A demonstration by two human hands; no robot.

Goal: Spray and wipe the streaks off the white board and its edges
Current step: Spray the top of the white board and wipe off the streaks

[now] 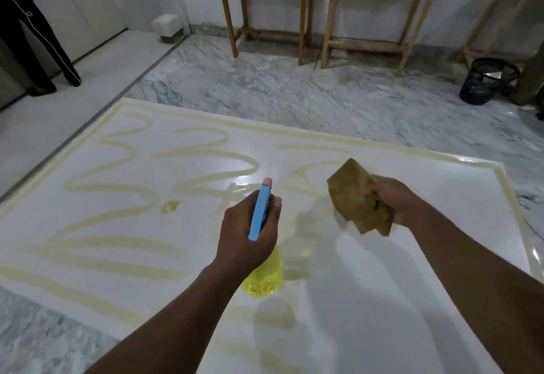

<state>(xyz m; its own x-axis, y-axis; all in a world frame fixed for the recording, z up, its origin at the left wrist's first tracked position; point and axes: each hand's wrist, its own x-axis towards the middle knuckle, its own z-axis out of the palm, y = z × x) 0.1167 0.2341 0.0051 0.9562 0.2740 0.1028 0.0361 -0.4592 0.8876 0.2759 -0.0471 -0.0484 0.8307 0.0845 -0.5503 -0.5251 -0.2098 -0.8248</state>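
Observation:
A large white board [123, 226] lies flat on the marble floor, covered with looping yellowish streaks [206, 154] and a yellowish line along its edges. My left hand [247, 232] grips a spray bottle [260, 208] with a blue head, a pink nozzle and a yellow body, held above the board's middle with the nozzle pointing away from me. My right hand [394, 199] holds a crumpled tan cloth [356, 197] above the board, to the right of the bottle. A wet glossy patch shows just beyond the nozzle.
Two wooden tables [265, 5] stand against the far wall, a third at the right edge. A black mesh waste basket [485, 80] sits at the far right. A person's dark trouser legs [38, 43] stand at the far left. A small white box [166, 24] lies by the wall.

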